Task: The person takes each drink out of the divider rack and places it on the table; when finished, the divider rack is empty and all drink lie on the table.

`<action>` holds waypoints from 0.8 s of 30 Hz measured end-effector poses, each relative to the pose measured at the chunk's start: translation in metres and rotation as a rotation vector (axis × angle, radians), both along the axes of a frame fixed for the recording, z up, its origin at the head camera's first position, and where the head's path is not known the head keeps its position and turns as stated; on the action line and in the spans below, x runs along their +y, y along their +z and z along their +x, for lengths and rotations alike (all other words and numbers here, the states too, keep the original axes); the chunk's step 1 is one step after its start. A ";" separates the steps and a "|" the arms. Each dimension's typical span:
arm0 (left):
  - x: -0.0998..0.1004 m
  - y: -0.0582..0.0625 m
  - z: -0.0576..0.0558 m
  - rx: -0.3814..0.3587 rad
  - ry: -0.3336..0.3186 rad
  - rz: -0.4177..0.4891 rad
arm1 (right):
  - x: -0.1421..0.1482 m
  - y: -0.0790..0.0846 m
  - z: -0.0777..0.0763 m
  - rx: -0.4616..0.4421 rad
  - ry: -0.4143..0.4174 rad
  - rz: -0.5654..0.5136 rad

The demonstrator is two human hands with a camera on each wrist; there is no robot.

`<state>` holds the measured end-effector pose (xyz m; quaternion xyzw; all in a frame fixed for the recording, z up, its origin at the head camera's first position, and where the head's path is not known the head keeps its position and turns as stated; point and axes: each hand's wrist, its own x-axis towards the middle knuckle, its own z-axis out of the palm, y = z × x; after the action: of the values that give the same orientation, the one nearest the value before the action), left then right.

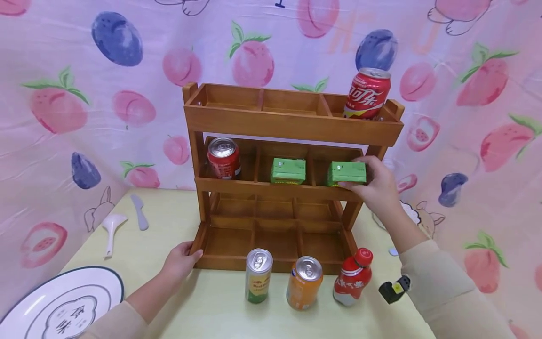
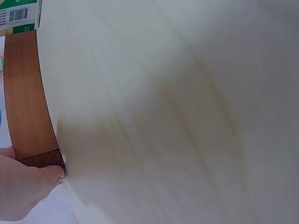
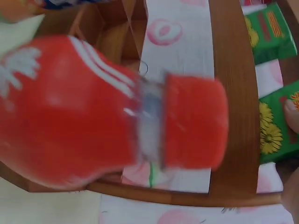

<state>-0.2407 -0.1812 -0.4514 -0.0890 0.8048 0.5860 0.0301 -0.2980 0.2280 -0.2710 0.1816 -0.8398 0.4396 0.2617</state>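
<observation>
A three-tier wooden rack (image 1: 292, 126) stands on the table. At its lower left front corner my left hand (image 1: 179, 260) grips the frame; the left wrist view shows the thumb on the wooden edge (image 2: 30, 93). My right hand (image 1: 378, 186) holds a green drink carton (image 1: 347, 173) at the middle tier's right compartment. In the right wrist view, a finger lies on this carton's flowered side (image 3: 275, 126). Another green carton (image 1: 288, 171) occupies the middle compartment, and a red can (image 1: 223, 159) the left one. A red cola can (image 1: 367, 94) stands top right.
Before the rack stand a Red Bull can (image 1: 258, 277), an orange can (image 1: 304, 284) and a red bottle (image 1: 353, 278) with a red cap. Left are a plate (image 1: 116, 282), a white ladle (image 1: 111, 230) and a grey knife (image 1: 139, 212). Patterned cloth (image 1: 139, 70) hangs behind.
</observation>
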 end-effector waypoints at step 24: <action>0.000 -0.002 -0.004 -0.003 0.014 0.032 | -0.161 -0.059 0.146 -0.394 0.743 -0.218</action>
<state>-0.2451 -0.1807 -0.4536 -0.0951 0.7945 0.5991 0.0285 -0.1516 0.0667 -0.3299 0.3554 -0.7001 0.6162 -0.0617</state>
